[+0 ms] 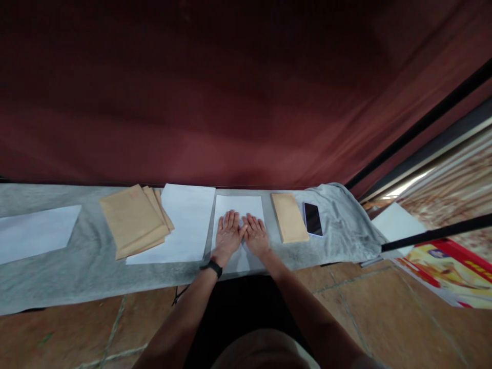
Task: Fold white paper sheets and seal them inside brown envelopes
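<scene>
My left hand and my right hand lie flat side by side, fingers stretched out, on a white sheet of paper in the middle of a grey cloth-covered table. Neither hand holds anything. A black band sits on my left wrist. To the left of this sheet lies a larger stack of white paper. A single brown envelope lies just to the right of my right hand.
A pile of brown envelopes lies left of the white stack, and another white sheet at the far left. A dark phone rests beside the single envelope. A dark red curtain hangs behind the table. Printed posters lie on the tiled floor at right.
</scene>
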Motion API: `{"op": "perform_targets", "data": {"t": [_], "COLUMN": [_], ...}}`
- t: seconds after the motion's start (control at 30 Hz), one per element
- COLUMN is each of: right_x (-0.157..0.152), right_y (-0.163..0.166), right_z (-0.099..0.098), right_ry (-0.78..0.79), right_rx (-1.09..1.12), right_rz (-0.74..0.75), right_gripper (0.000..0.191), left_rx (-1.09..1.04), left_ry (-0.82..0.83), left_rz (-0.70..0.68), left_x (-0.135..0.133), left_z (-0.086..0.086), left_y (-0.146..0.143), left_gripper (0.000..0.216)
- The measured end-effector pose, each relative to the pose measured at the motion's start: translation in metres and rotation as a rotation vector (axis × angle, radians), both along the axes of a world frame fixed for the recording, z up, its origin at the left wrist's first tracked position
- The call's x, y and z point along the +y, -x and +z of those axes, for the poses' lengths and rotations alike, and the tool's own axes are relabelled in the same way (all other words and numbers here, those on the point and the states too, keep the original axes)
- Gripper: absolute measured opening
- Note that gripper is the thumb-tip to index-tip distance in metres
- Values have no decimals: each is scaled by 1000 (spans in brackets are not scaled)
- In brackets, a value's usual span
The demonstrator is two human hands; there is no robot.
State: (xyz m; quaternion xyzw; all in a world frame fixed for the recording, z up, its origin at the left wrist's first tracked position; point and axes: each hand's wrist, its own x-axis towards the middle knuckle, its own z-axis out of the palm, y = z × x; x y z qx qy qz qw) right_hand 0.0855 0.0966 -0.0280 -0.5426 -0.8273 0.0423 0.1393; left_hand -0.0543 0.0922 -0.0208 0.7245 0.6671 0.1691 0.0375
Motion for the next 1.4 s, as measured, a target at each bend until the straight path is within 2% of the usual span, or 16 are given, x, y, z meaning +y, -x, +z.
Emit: {"op": "perform_targets", "data": {"t": [0.27,0.43,0.5,0.63,0.7,0.97,1.17,1.3,1.4], "right_x": [30,39,44,54,59,80,82,80,80], "right_y": [-4,6,15,33,38,22,7,6,7], "right_z": [-12,-8,-3,1,-1,-7,-14,-15,-13], "right_ry": [-108,-103,-86,-50,-32,-73,-138,-156,-135], "right_rx": [-16,26,48,57,38,-1,24,29,19], "right_rz": [-159,-297,-271,-25,17,-158,-242,-240,-232], "right_gripper": [53,54,53,49,48,53,58,60,59], "left_rx": [13,27,28,31,35,40,42,21,-1], "left_ry": [-38,-55,-55,-43,-42,-51,-54,-9,25], "left_rz": [204,254,252,238,239,259,272,267,174], "left_x": [21,23,22,22,22,22,23,37,54], "left_z": [-7,-7,-6,-6,-6,-5,-10,-4,2], "left_y": [9,8,8,8,9,8,9,-2,-12], "left_gripper": [66,65,65,63,62,63,64,62,60]}}
